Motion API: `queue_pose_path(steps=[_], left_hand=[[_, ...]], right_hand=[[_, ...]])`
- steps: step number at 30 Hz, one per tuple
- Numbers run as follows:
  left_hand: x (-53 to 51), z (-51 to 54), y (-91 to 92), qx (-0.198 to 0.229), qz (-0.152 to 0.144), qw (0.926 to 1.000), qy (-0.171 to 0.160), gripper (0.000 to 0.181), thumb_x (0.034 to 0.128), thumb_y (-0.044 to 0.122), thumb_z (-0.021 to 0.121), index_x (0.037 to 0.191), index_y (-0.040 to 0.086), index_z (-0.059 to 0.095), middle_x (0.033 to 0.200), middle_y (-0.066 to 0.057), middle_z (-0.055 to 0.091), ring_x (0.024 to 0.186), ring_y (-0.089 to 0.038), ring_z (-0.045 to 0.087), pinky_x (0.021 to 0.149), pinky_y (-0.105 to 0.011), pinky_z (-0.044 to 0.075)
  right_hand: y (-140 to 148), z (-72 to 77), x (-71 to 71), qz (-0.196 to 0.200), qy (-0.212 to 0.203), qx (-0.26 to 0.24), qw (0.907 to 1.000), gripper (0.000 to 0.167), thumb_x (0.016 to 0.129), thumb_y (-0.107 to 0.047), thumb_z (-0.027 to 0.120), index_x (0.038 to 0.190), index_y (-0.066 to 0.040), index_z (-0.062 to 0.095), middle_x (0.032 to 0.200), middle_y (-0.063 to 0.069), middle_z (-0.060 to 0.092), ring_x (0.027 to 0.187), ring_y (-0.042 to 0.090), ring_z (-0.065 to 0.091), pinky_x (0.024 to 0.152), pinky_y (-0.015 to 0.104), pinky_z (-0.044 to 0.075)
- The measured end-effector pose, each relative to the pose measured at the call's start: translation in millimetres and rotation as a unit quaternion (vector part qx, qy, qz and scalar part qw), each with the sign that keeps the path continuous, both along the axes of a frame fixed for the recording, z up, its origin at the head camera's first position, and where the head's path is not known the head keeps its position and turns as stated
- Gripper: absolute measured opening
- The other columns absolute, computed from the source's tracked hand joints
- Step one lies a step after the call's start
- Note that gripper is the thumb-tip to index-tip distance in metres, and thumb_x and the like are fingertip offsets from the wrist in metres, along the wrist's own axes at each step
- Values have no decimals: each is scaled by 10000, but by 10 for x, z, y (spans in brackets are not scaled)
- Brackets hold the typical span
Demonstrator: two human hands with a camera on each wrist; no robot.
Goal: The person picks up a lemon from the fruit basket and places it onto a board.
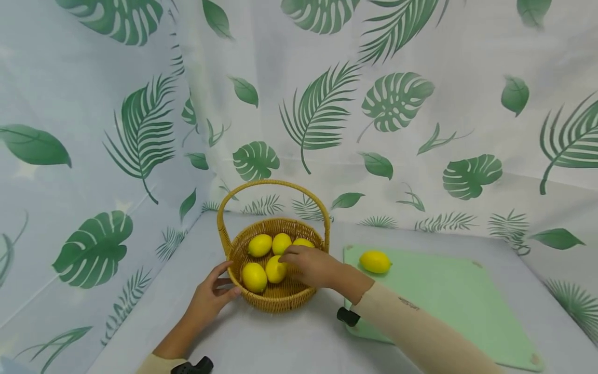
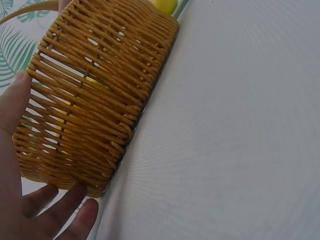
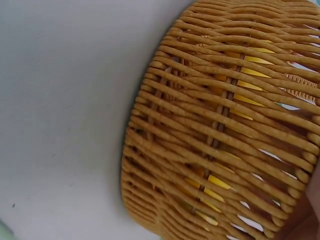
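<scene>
Leaf-patterned cloth (image 1: 93,176) hangs left of and behind a wicker basket (image 1: 277,304), which stands upright on a white desk (image 1: 261,343). To the basket's left, below a cream cuff (image 1: 156,364) and a dark wrist device (image 1: 192,366), a person's left hand (image 1: 209,298) spreads wide, thumb and fingertips touching the basket's rim and outer wall. Inside the basket, beneath its arched handle (image 1: 271,182), five yellow lemons show: a near-left lemon (image 1: 254,277) by the front wall, a far-left lemon (image 1: 259,245) behind it, a middle lemon (image 1: 274,270) at centre, a back lemon (image 1: 282,243) beyond that, and a far-right lemon (image 1: 303,242) partly hidden. The right hand (image 1: 314,266) reaches over the basket's right side, fingers bent down at the middle lemon; whether they grip it or only touch it, one cannot tell. A cream sleeve (image 1: 411,324) and another dark device, on the wrist, follow. Right of the basket and apart from it lies a pale green board (image 1: 439,291), a sixth lemon (image 1: 375,262) resting on the end nearest the basket.
</scene>
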State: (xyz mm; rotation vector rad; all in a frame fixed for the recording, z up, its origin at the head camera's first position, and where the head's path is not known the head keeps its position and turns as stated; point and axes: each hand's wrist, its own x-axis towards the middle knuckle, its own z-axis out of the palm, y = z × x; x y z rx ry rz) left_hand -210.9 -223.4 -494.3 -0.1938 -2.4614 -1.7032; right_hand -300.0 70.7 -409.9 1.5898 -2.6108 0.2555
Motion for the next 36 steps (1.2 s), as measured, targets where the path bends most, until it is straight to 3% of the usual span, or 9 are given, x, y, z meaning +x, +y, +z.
queue_pose_path(steps=[10,20,30,36], left_hand=[[-23,3,-11,42,9,10000,-24,709,857,274,771,1466,239,410,1392,-184,471,1049,-304,629,808,-327,549],[-25,-21,-5,127,10,9999,-56,711,861,263,768,1473,238,406,1412,-190,456,1056,-314,627,799,-327,552],[-17,-75,-33,153,101,9998,-74,714,848,267,781,1464,253,422,1318,-193,533,1031,-301,640,790,-336,556],[-28,-48,-3,94,56,9999,99,701,853,268,776,1461,230,429,1382,-186,486,1035,-307,633,799,-344,552]], right_hand=[[-92,35,-74,-233,-232,162,9993,426,906,-169,717,1312,-143,591,1269,-5,537,1131,151,553,962,280,457],[-172,-34,-127,-309,-357,275,9985,423,888,-251,741,1282,-172,610,1260,-34,529,1121,131,520,971,270,436],[-263,-123,-148,-223,53,471,9986,496,862,-261,768,1320,-170,598,1405,60,457,1267,214,456,1058,362,375],[-311,-149,-154,-321,4,422,9986,536,854,-237,774,1351,-177,582,1394,39,485,1257,191,472,1026,314,405]])
